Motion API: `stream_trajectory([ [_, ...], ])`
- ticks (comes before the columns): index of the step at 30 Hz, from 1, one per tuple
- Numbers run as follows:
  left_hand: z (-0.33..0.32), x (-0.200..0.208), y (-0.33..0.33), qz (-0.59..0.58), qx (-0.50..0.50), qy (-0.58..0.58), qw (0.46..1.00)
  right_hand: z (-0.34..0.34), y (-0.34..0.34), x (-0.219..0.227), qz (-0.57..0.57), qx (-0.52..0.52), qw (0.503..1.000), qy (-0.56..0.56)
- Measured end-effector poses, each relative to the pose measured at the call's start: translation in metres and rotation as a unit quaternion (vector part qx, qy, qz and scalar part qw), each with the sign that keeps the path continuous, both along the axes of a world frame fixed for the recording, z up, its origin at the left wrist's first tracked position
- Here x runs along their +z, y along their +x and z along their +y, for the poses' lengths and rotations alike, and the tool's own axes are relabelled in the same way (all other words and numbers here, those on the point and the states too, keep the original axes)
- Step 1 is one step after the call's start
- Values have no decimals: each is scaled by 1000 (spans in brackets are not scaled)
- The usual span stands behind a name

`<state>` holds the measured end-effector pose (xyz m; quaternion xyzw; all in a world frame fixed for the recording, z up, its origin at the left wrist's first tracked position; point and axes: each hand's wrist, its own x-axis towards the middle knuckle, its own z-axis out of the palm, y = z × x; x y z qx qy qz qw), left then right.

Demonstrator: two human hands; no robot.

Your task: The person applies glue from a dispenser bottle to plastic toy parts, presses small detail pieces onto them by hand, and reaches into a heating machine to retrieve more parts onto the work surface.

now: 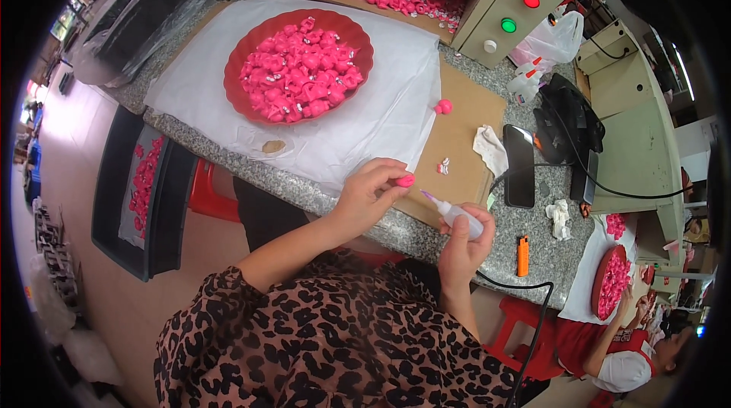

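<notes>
A small pink moulded piece [406, 180] is pinched between the thumb and fingers of my left hand [362, 201], over the front edge of the table. Wrapped in my right hand [461, 252] is a small translucent squeeze bottle [461, 220], whose thin purple tip points at the pink piece with a short gap between them. On the cardboard beyond lie a small white part [443, 167] and a round pink piece [443, 106]. Behind my left hand a scalloped red bowl [237, 92] is heaped with similar pink pieces.
A machine box [506, 16] with coloured buttons stands behind, pink pieces inside its opening. To the right are a phone [519, 166], an orange lighter [522, 256], a white cloth [491, 149] and cables. A dark bin [169, 214] stands lower left. A co-worker [620, 358] sits far right.
</notes>
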<state>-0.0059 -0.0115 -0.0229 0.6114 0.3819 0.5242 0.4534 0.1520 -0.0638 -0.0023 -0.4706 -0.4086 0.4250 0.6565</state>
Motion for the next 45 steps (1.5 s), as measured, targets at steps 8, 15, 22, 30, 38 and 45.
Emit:
stream_trajectory([
  [8,-3,1,0,49,22,32,998,-1,0,-8,-299,-29,944,136],
  [15,-4,4,0,50,19,28,998,0,0,-7,-316,-35,939,133],
  [22,-3,1,0,58,23,37,997,-1,-1,-3,-303,-19,945,124],
  [30,-4,1,0,58,23,32,998,-1,0,-4,-301,-22,945,121],
  [38,-3,1,-1,50,19,33,998,2,3,-11,-305,-28,944,123],
  [45,-2,-1,-2,48,15,32,998,3,8,-14,-300,-23,948,103],
])
